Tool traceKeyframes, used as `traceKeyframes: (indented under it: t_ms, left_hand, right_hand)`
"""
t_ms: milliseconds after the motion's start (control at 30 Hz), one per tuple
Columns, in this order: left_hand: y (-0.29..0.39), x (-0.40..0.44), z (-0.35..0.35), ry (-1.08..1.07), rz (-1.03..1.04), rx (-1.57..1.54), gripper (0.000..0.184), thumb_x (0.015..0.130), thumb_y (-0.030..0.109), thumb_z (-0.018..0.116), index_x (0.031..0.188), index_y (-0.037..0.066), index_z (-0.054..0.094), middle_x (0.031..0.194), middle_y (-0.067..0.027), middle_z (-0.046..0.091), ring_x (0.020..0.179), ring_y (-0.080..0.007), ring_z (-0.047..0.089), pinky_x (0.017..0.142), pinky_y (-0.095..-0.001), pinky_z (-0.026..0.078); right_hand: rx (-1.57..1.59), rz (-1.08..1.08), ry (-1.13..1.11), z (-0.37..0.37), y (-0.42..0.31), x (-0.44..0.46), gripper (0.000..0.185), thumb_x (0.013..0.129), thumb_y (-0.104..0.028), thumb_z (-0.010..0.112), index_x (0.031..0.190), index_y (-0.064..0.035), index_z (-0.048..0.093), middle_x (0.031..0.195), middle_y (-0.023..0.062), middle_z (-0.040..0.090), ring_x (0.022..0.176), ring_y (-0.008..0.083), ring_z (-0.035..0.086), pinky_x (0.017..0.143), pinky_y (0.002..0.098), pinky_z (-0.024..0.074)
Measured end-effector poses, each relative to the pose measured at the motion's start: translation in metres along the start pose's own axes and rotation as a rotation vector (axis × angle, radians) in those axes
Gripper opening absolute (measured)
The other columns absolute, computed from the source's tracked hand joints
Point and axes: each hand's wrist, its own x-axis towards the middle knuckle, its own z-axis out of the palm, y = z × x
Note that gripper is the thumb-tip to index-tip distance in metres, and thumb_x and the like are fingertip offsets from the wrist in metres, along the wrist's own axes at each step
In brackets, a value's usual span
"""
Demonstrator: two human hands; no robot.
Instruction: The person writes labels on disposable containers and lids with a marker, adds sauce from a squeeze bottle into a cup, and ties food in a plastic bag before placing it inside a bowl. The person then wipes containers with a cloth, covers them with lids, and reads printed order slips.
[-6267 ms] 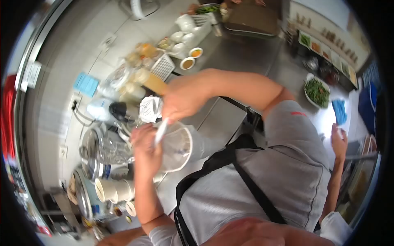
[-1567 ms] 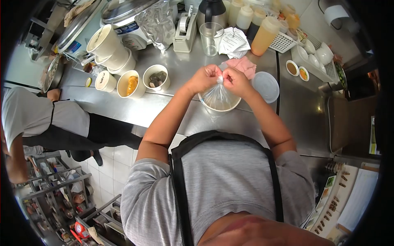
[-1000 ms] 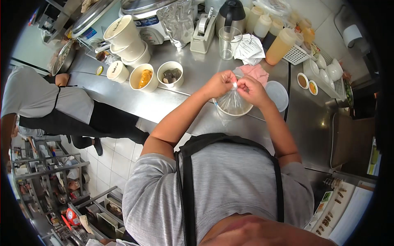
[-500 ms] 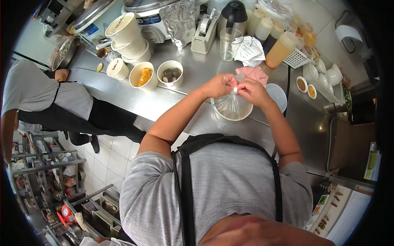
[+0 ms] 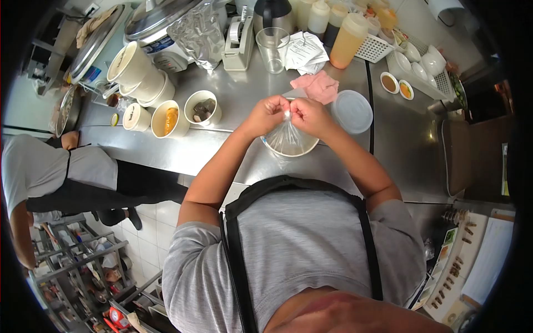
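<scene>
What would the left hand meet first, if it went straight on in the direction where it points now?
Most likely the right hand, just opposite at the gathered neck of the clear bag; whether both hands touch is hard to judge.

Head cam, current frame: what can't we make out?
- Pinched neck of the plastic bag: head view, covered by fingers of the left hand and right hand.
- Far rim of the bowl: head view, behind hands and plastic.
- Print on the paper slips: head view, too small.
- Top of the dark jug: head view, cut by top edge.
</scene>
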Motion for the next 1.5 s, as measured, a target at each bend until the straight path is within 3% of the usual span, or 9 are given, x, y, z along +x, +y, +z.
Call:
traceKeyframes:
  t_ms: [100, 200, 400, 500, 600, 700, 733, 1167, 1500]
  left_hand:
    - [-0.001, -0.001, -0.003, -0.113, 0.133, 0.060, 0.008, 0.077, -0.003, 0.051, 0.079, 0.005, 0.049, 0.090, -0.0009, 0.055, 0.084, -0.0072, 0.049, 0.075, -0.0223, 0.040]
    - [0.006, -0.004, -0.005, -0.086, 0.234, 0.582, 0.010, 0.076, -0.005, 0.050, 0.077, 0.005, 0.048, 0.096, -0.0025, 0.054, 0.091, -0.0098, 0.047, 0.080, -0.0253, 0.038]
    - [-0.007, -0.003, -0.003, 0.006, 0.089, 0.090, 0.012, 0.075, -0.008, 0.049, 0.077, 0.004, 0.048, 0.098, -0.0047, 0.054, 0.090, -0.0105, 0.049, 0.080, -0.0250, 0.039]
    - [-0.015, -0.003, -0.005, 0.036, 0.072, 0.194, 0.013, 0.075, -0.008, 0.050, 0.079, 0.004, 0.047, 0.100, -0.0057, 0.054, 0.090, -0.0092, 0.048, 0.076, -0.0217, 0.040]
    - [-0.009, -0.008, -0.006, 0.065, 0.034, 0.310, 0.013, 0.074, 0.001, 0.056, 0.080, 0.007, 0.047, 0.099, -0.0034, 0.055, 0.090, -0.0097, 0.050, 0.086, -0.0298, 0.035]
    - [0.012, -0.019, 0.006, 0.076, 0.168, 0.638, 0.016, 0.071, 0.011, 0.061, 0.080, 0.012, 0.048, 0.094, 0.0005, 0.055, 0.088, -0.0117, 0.052, 0.096, -0.0404, 0.020]
    - [0.006, -0.018, 0.007, 0.090, 0.174, 0.625, 0.019, 0.069, 0.018, 0.063, 0.079, 0.015, 0.048, 0.088, 0.0028, 0.056, 0.087, -0.0134, 0.053, 0.098, -0.0459, 0.005]
    - [0.002, -0.007, 0.015, 0.215, 0.144, 0.709, 0.021, 0.073, 0.014, 0.055, 0.094, 0.013, 0.051, 0.091, 0.0000, 0.056, 0.093, -0.0165, 0.050, 0.095, -0.0488, 0.013]
    - [0.003, 0.003, 0.028, 0.209, 0.349, 0.984, 0.021, 0.078, 0.014, 0.046, 0.097, 0.013, 0.053, 0.108, -0.0057, 0.051, 0.112, -0.0251, 0.039, 0.092, -0.0538, 0.014]
  right_hand:
    - [0.013, 0.091, -0.031, 0.000, -0.003, -0.001, 0.013, 0.064, -0.008, 0.057, 0.064, -0.0057, 0.044, 0.057, 0.0077, 0.050, 0.050, 0.0243, 0.050, 0.046, 0.0325, 0.0392]
    - [0.052, 0.190, -0.070, 0.001, 0.000, -0.001, 0.013, 0.066, -0.010, 0.058, 0.066, -0.0061, 0.046, 0.059, 0.0075, 0.052, 0.051, 0.0242, 0.051, 0.046, 0.0330, 0.0394]
    - [-0.040, 0.052, -0.122, -0.010, -0.007, 0.000, 0.008, 0.067, -0.010, 0.055, 0.071, -0.0060, 0.050, 0.066, 0.0079, 0.054, 0.059, 0.0243, 0.053, 0.051, 0.0320, 0.0415]
    - [-0.220, -0.092, -0.077, -0.008, -0.006, -0.001, 0.008, 0.068, -0.010, 0.054, 0.074, -0.0049, 0.051, 0.068, 0.0085, 0.055, 0.061, 0.0248, 0.054, 0.052, 0.0317, 0.0424]
    - [-0.197, 0.003, -0.048, 0.000, -0.004, 0.001, 0.007, 0.069, -0.008, 0.052, 0.074, -0.0039, 0.052, 0.067, 0.0085, 0.055, 0.060, 0.0222, 0.053, 0.052, 0.0305, 0.0418]
    - [0.072, 0.255, -0.080, 0.003, -0.007, 0.004, 0.006, 0.072, -0.003, 0.046, 0.075, -0.0030, 0.051, 0.063, 0.0057, 0.052, 0.056, 0.0131, 0.049, 0.052, 0.0261, 0.0393]
    - [0.177, 0.325, -0.109, 0.003, -0.008, 0.005, 0.007, 0.072, -0.002, 0.045, 0.074, -0.0026, 0.051, 0.063, 0.0040, 0.052, 0.056, 0.0108, 0.047, 0.051, 0.0248, 0.0385]
    - [0.280, 0.030, 0.010, -0.006, -0.026, 0.010, 0.005, 0.077, -0.003, 0.045, 0.075, -0.0012, 0.050, 0.064, 0.0026, 0.048, 0.057, 0.0083, 0.044, 0.053, 0.0232, 0.0378]
    - [0.588, 0.465, 0.076, -0.010, -0.045, 0.012, 0.010, 0.082, -0.007, 0.042, 0.076, -0.0017, 0.049, 0.067, -0.0003, 0.049, 0.063, 0.0071, 0.045, 0.058, 0.0218, 0.0383]
